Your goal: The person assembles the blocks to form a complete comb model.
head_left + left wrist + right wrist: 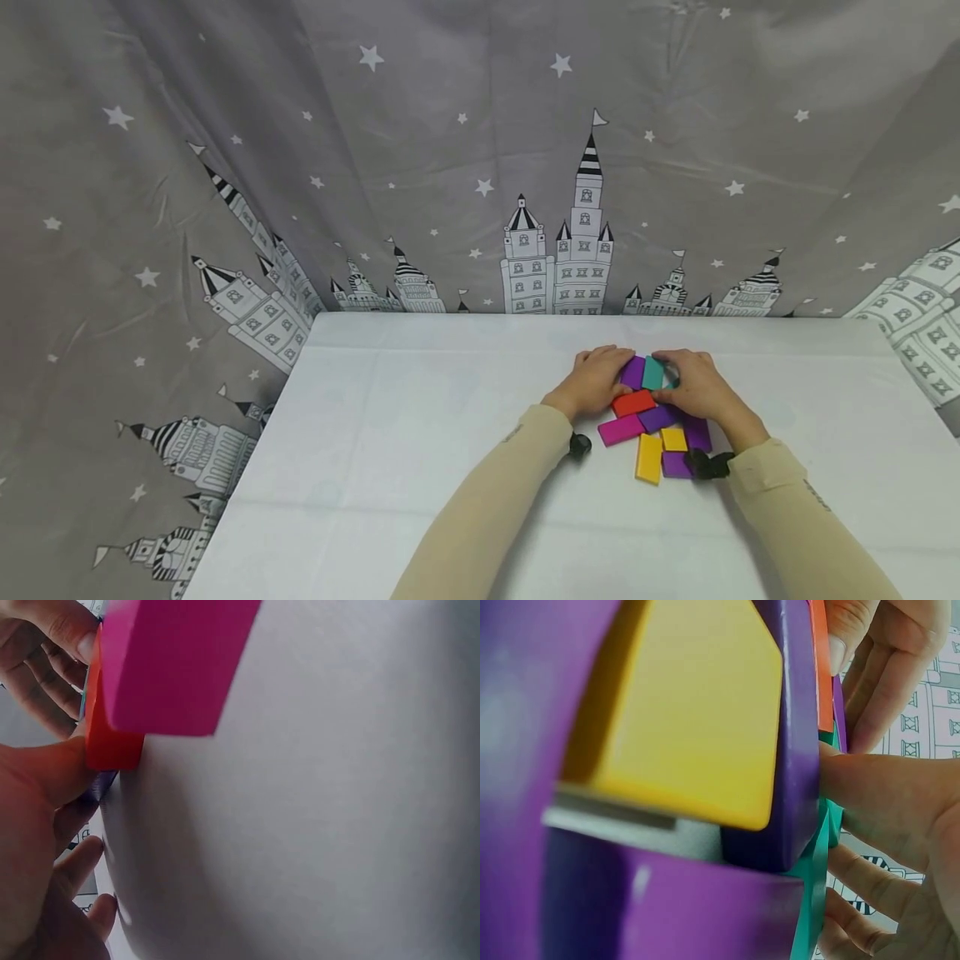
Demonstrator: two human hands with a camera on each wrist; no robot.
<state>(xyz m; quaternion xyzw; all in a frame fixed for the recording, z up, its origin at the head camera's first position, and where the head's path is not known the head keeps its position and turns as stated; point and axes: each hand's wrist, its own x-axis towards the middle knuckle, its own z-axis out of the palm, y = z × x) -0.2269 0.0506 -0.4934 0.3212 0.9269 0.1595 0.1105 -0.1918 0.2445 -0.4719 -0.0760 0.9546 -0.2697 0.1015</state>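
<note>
Left hand pinching a smooth purple rectangular block between thumb and fingers; right hand likewise pinching a smooth teal rectangular block just beside it. Both lie beyond a smooth red rectangular block on the white table.

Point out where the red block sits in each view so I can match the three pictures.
Head: the red block is right of centre, just above the pink block.
Left wrist: the red block is at upper left, partly behind the pink block.
Right wrist: the red block is a thin orange-red strip at the top, right of centre.
Shared landmark: the left hand, its thumb beside the red block.
</note>
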